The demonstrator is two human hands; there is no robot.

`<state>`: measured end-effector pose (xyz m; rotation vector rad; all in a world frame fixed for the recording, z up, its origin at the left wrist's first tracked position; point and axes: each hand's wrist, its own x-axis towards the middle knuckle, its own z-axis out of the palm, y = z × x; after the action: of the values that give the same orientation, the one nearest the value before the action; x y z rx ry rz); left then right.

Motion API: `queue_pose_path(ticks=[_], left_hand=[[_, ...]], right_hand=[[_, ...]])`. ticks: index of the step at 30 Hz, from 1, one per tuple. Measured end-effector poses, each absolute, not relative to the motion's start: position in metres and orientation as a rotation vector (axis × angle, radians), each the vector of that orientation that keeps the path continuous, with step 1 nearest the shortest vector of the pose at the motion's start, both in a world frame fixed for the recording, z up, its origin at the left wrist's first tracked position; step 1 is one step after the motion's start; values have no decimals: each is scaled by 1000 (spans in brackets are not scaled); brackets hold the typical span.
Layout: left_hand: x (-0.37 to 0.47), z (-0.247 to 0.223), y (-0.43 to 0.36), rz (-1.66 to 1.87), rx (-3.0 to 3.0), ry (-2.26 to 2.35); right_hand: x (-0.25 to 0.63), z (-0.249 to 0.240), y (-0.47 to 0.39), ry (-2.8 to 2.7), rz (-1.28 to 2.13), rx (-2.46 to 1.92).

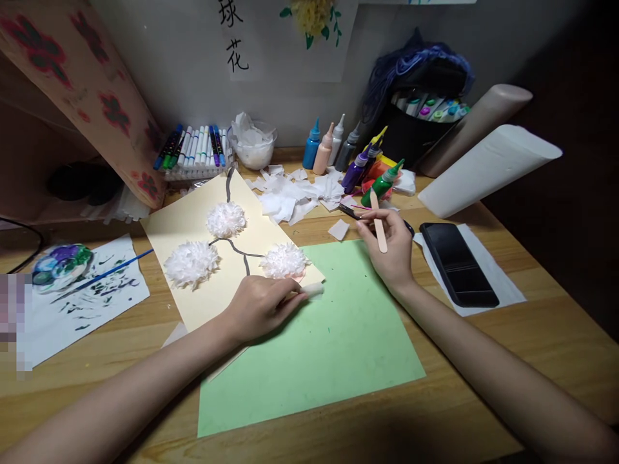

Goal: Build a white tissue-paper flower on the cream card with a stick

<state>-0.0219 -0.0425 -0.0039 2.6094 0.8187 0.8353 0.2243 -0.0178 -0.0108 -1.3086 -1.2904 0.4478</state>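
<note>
My left hand [265, 308] rests over the lower edge of a cream sheet [193, 212], its thumb and fingers pinching a small piece of white tissue paper [313, 290]. The sheet carries painted grey stems and three fluffy white paper flowers, the right-hand flower [284, 260] being closest to that hand. My right hand [394, 251] holds a flat wooden craft stick [378, 225], tilted upward, above the far right part of a green sheet [333, 341]. A dark slim object [349, 211] shows beside the right fingertips; whether the hand touches it I cannot tell.
Torn white paper scraps [285, 196] lie behind the sheets, near several paint bottles [314, 145]. Markers [198, 145] and a bowl [254, 145] stand at the back left. On the right are a phone [459, 264] and a white roll [488, 171]. A paintbrush [106, 274] lies left.
</note>
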Motion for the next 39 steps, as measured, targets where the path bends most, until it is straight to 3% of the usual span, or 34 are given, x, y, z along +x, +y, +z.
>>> queue_pose_path(ticks=[12,26,30,35,39], left_hand=[[-12,-3,-43,928,2493,1169],[-10,-4,-44,950,2447,1279],[-12,-2,-44,920,2539,1100],[-15,1,-44,603,2796,660],[-20,1,-46,424,2835,581]], right_hand=[[198,-4,-70,-1826,553,-706],[193,-7,-62,-2008,410,-746],[193,-7,-61,-1980,460,-769],[193,-6,-59,-1919,575,-863],[193,-6,-58,-1840,686,-936]])
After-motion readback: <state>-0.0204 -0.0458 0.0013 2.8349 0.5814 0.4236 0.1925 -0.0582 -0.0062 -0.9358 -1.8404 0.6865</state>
